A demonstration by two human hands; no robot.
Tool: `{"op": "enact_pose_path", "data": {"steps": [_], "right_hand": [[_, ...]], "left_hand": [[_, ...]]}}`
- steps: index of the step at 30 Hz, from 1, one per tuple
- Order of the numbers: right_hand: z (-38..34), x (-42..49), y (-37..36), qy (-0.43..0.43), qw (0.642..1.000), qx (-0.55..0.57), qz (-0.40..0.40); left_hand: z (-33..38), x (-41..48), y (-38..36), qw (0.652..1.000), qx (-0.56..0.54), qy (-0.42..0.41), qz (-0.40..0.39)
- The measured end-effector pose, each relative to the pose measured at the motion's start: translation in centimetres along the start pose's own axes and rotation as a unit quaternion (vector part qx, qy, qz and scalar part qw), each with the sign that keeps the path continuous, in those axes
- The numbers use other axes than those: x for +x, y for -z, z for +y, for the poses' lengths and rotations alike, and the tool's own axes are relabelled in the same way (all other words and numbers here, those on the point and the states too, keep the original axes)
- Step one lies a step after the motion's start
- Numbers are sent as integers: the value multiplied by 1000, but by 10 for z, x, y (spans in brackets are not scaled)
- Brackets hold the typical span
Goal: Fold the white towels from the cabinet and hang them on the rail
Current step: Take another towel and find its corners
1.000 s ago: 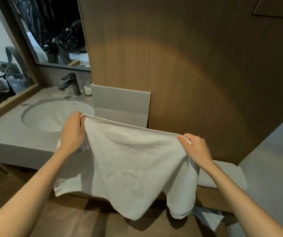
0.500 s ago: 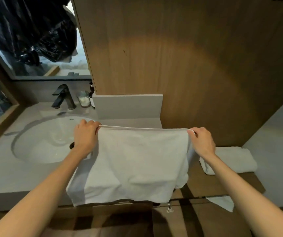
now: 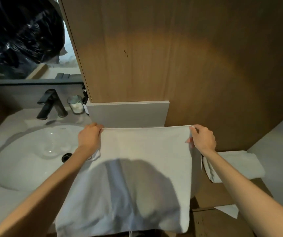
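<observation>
The white towel (image 3: 146,168) is spread broad across the middle of the view, its top hem pulled taut between both hands. The left hand (image 3: 89,139) pinches the corner at ten o'clock of the cloth and the right hand (image 3: 203,139) pinches the one at two o'clock, fingers curled over the hem. Held wide and level like this, the sheet falls untwisted toward six o'clock, probably to square it for a clean first fold. I cannot tell whether its lower part rests on the counter (image 3: 0,202). The sink (image 3: 26,151) lies at nine o'clock, and a folded towel (image 3: 236,166) sits on the wooden ledge (image 3: 222,194) at three o'clock (likely parked within reach for hanging). No rail is in view.
</observation>
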State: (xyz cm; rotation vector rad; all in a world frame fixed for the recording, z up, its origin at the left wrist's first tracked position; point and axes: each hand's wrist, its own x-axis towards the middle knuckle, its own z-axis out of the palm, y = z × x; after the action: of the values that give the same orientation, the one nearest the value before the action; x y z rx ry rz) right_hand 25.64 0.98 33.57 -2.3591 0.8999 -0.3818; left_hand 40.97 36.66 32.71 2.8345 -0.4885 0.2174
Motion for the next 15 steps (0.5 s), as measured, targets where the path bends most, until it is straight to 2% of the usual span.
{"op": "enact_pose_path", "data": {"steps": [3, 8, 13, 15], "right_hand": [[2, 33, -27, -35, 997, 70, -22], [11, 68, -63, -57, 994, 82, -41], [14, 78, -87, -91, 989, 92, -72], [11, 71, -93, -91, 986, 87, -109]], "left_hand": [[-2, 22, -16, 1000, -12, 12, -21], [-7, 39, -41, 999, -28, 24, -20], [-14, 55, -54, 997, 63, -33, -30], [-18, 58, -60, 996, 77, -41, -34]]}}
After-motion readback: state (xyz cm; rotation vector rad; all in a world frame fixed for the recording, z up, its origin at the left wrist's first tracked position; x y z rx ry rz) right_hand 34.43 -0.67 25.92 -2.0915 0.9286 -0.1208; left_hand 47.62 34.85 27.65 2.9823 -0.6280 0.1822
